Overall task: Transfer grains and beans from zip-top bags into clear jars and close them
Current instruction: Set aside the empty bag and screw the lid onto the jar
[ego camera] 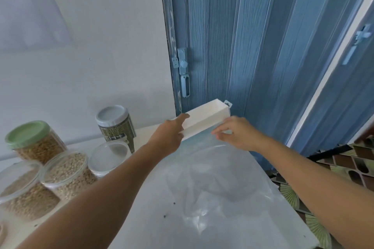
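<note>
Left hand: my left hand was stretched out to the near end of the white box at the far edge of the table, fingers curled over its top edge and thumb underneath, holding it.
Right hand: my right hand was just to the right of that, thumb and fingertips pinched narrowly on the top edge of the plastic bag where it met the box's lower lip.
Plastic bag: it lay flat and crumpled on the table, clear, looking empty, its far edge tinted blue and tucked against the box.
White box: long, narrow and open on top, it sat at an angle in front of the blue folding door.
Jars: five stood in a cluster on the left of the table, well apart from the bag.
Green lid jar: closed and filled with pale beans.
Grey lid jar: closed, at the back, filled with small green beans.
Open jars: two open jars at the front left held pale grains with no lids on.
Empty jar: it was clear, stood between the grain jars and the grey lid jar, and I saw nothing inside.
Floor: patterned tiles showed to the right of the table.
</note>
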